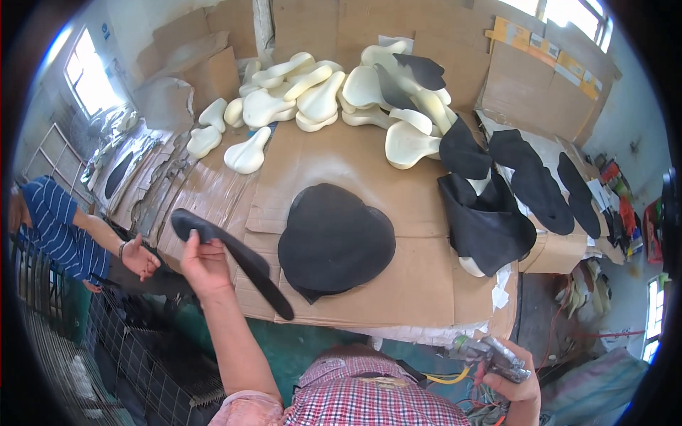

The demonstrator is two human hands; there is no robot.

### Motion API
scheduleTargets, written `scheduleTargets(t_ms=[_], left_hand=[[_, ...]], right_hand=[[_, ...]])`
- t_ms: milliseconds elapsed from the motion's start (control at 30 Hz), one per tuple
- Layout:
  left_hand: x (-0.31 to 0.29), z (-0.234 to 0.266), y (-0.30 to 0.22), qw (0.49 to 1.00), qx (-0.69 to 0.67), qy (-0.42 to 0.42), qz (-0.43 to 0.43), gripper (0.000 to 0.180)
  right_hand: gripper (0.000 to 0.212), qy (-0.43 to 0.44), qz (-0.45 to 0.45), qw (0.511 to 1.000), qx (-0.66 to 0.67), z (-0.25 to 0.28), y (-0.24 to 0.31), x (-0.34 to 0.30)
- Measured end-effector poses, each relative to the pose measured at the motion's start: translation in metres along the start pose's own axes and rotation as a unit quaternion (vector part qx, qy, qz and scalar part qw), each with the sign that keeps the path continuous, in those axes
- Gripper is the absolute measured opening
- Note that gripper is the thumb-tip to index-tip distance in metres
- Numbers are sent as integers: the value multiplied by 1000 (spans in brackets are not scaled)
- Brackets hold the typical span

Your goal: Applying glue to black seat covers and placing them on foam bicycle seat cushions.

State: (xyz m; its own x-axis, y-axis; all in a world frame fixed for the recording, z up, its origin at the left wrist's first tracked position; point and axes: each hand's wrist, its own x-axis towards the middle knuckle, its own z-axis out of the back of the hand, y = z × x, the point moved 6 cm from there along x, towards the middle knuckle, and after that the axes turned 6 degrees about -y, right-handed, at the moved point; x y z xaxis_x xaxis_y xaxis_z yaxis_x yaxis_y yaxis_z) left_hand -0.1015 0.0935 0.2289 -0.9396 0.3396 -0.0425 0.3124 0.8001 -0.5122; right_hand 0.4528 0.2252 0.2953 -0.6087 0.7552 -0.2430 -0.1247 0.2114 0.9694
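Observation:
My left hand (207, 264) is raised over the table's front left edge, its fingers closed on a black saddle cover piece (249, 261) seen nearly edge-on. Low on the right, my right hand (517, 380) is wrapped round a metal spray gun (495, 357) smeared with grey residue. A flat pile of black cover pieces (337, 238) lies on the cardboard-covered table (419, 284) between the hands. To the right, a draped black cover (486, 216) partly hides a pale foam pad (471, 266).
Cream foam bicycle saddle pads (266, 106) are heaped along the back. More black pieces (536, 184) lie on the right side. Close on the left stands a person in a striped shirt (53, 220), one hand (140, 259) extended. Wire racks (142, 362) and a yellow hose (449, 378) are below.

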Motion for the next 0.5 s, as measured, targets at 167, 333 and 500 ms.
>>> scheduleTargets(t_ms=[167, 333, 500], left_hand=[[11, 31, -59, 991, -16, -57, -122, 18], [11, 42, -94, 986, 22, -41, -160, 20], [8, 53, -103, 974, -1, -83, -212, 19]], right_hand=[[64, -63, 21, 997, 36, -17, 15, 0], [66, -174, 49, 982, -57, 0, 31, -14], [65, -77, 12, 997, -22, -27, 20, -16]])
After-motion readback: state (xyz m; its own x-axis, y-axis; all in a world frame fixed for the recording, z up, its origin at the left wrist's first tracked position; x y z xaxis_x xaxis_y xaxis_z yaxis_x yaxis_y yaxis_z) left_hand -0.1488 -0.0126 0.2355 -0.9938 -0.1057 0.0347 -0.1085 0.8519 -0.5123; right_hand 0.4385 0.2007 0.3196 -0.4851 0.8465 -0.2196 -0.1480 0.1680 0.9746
